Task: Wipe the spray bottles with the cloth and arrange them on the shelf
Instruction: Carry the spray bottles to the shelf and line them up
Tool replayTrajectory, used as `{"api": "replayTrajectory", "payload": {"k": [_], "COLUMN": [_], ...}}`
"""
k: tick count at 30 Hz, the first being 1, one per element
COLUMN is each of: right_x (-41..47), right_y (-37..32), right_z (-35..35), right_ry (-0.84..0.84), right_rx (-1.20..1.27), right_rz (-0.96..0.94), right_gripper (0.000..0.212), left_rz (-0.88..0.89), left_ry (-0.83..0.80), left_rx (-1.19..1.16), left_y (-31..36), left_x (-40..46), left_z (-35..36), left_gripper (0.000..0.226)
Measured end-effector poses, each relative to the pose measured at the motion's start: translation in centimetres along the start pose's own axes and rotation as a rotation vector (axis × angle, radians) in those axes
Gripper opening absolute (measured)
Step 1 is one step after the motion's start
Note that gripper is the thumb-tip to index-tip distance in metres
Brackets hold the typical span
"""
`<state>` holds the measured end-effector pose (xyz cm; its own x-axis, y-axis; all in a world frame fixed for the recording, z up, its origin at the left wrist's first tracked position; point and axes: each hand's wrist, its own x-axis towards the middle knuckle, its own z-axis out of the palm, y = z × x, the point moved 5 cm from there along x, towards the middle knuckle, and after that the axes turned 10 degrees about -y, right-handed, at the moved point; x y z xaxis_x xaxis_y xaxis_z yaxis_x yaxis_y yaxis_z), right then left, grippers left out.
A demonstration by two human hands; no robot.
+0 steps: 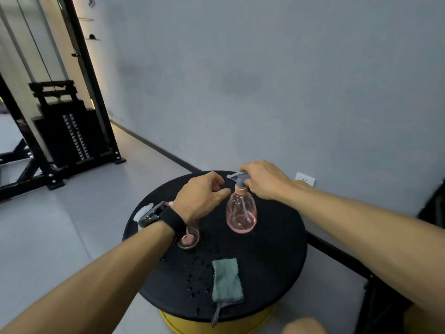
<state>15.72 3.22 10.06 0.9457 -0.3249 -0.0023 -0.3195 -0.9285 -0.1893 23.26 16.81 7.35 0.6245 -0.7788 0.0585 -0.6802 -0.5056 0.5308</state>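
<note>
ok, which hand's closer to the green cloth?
Left. The left hand hovers beyond the cloth, above a second bottle; the right hand is farther back, gripping the pink spray bottle's trigger head.

Bare forearms, a black-strapped watch (154, 214) on the left wrist

**Pink, grey and black on a yellow base**

A clear pink spray bottle (241, 214) is showing a salmon collar under a grey trigger head. A second pink bottle (190, 238) is glinting behind a black watch strap (172, 221). The folded cloth (227, 279) is showing muted grey-green, with a speckled grey hanging loop. The round tabletop (272, 268) is reading matte black, dotted with shiny droplets, over a yellow base (183, 323). The wall (265, 80) is looking pale grey-blue.
</note>
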Motion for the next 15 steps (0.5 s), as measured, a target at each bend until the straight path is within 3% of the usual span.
{"api": "replayTrajectory", "payload": {"k": [15], "right_x": [-11.2], "right_y": [3.8], "right_z": [-8.4], "right_ry": [0.077], "right_rx": [-0.034], "right_rz": [0.145], "right_gripper": [0.019], "left_rz": [0.182], "left_ry": [0.024], "left_rx": [0.023], "left_y": [12.4], "left_x": [-3.7], "left_z": [-2.3], "left_gripper": [0.036]}}
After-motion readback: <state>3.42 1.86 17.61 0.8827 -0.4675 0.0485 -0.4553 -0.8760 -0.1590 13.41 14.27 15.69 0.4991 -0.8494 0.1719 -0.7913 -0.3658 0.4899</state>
